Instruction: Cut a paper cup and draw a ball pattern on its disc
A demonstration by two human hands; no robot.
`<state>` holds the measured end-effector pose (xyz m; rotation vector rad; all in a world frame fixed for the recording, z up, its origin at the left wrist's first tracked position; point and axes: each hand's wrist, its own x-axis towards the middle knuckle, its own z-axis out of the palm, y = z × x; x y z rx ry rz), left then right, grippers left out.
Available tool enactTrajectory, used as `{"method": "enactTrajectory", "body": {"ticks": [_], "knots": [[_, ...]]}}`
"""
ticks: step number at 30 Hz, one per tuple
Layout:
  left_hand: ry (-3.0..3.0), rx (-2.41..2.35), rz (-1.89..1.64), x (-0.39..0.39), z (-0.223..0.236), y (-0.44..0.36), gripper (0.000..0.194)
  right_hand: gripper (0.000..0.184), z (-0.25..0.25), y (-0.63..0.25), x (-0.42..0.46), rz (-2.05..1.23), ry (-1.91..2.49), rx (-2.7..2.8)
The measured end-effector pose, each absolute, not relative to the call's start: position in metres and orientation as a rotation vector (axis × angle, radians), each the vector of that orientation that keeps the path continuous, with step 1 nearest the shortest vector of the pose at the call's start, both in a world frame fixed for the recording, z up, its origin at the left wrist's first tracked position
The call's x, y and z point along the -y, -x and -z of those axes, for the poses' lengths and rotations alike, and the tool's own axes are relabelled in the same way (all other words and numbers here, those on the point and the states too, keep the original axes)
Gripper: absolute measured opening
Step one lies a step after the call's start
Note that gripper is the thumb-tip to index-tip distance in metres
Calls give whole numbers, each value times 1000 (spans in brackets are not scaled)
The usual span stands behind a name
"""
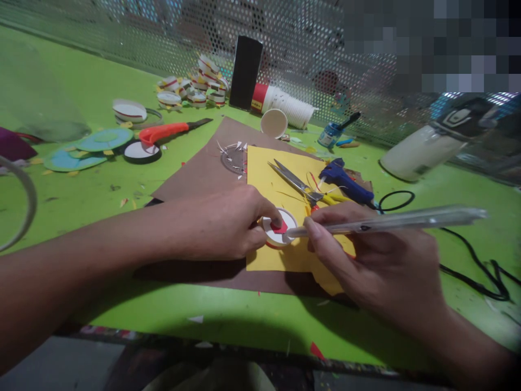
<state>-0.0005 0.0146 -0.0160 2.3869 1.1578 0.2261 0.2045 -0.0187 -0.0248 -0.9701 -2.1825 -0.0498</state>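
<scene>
The left hand point(240, 222) pins the red piece point(279, 228) on the white disc point(273, 238); the right point(378, 260) grips a pen point(407, 220). Loose fingertip pressure could let the piece slip.

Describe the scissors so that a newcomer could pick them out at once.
On the green table, find the yellow sheet. The scissors lie on its far part, beside the blue tool. What sets them apart: two pointed metal blades, slightly open.
</scene>
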Motion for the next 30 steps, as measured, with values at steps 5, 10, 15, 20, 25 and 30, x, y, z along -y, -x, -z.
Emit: {"method": "enactTrajectory", "body": {"ticks": [5,10,15,20,25,30], "knots": [[-2369,-1209,-166,-14,13,-2,35,11,27,-206,18,83,1045,2155],[-2379,-1217,-139,-13,10,-3,35,11,27,-207,19,91,1037,2150],[-2366,-1237,-113,-13,10,-3,37,11,27,-206,22,38,1064,2063],[-2363,-1212,-148,-14,12,-2,35,11,28,-203,21,24,1035,2098],[-2340,-1203,-148,-13,11,-1,34,12,27,-199,19,-58,926,2112],[-2343,-1197,-126,-13,11,-2,34,13,29,-198,21,-65,919,2106]]}}
